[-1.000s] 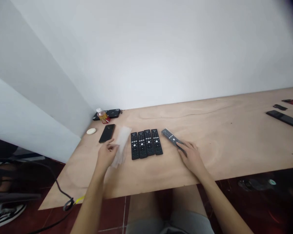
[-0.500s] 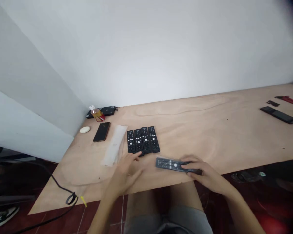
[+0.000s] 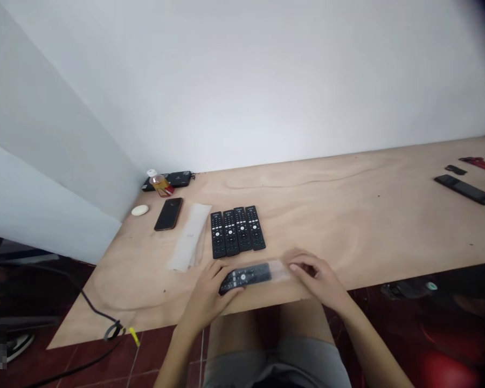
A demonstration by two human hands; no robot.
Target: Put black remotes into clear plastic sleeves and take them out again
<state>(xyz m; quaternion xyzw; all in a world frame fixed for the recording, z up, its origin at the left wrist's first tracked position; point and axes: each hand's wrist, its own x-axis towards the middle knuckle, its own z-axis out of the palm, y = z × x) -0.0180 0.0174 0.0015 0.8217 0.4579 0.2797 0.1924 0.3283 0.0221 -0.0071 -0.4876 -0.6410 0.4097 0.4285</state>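
Observation:
A black remote control (image 3: 250,275) lies almost sideways near the table's front edge, with a translucent plastic sleeve (image 3: 279,270) around it that sticks out past its right end. My left hand (image 3: 210,288) grips the remote's left end between thumb and fingers. At the sleeve's loose end, my right hand (image 3: 316,275) has thumb and fingers pinched on the plastic, slightly blurred. Just behind, several black remotes (image 3: 242,228) lie side by side in a row. Left of that row are flat translucent plastic sleeves (image 3: 191,237).
On the left stand a phone (image 3: 168,214), a round white object (image 3: 139,210), a bottle (image 3: 160,184) and black boxes (image 3: 180,179) against the wall. Far right lie a long black object (image 3: 466,189) and a red item (image 3: 482,164). A black cable (image 3: 89,296) hangs past the left edge.
The remote has moved left, from my right hand into my left hand's grip. My right hand has shifted to the sleeve's loose end. My left hand has left the row of remotes.

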